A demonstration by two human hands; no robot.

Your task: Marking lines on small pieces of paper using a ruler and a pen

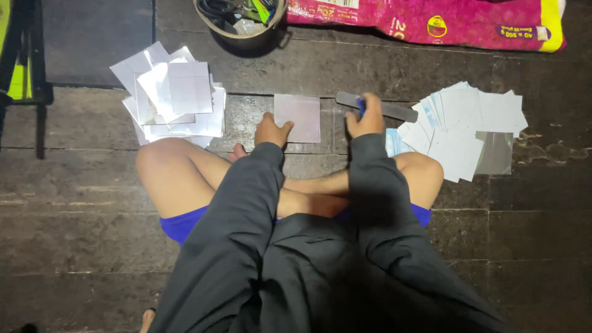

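Pressing square sheet [298, 118], left hand [272, 130] fingers curled; right hand [365, 120] fingers gripping grey strip [377, 107].

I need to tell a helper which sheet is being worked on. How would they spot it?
Look between the two paper piles on the dark floor. The single square sheet lies alone just ahead of the left hand, flat and pale pinkish, unlike the overlapping heaps.

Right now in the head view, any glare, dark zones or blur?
Head view: light falls on the upper middle; the shiny square sheet and the left pile of glossy sheets glare; the dark floor and black sleeves fall into shadow; right hand slightly soft.
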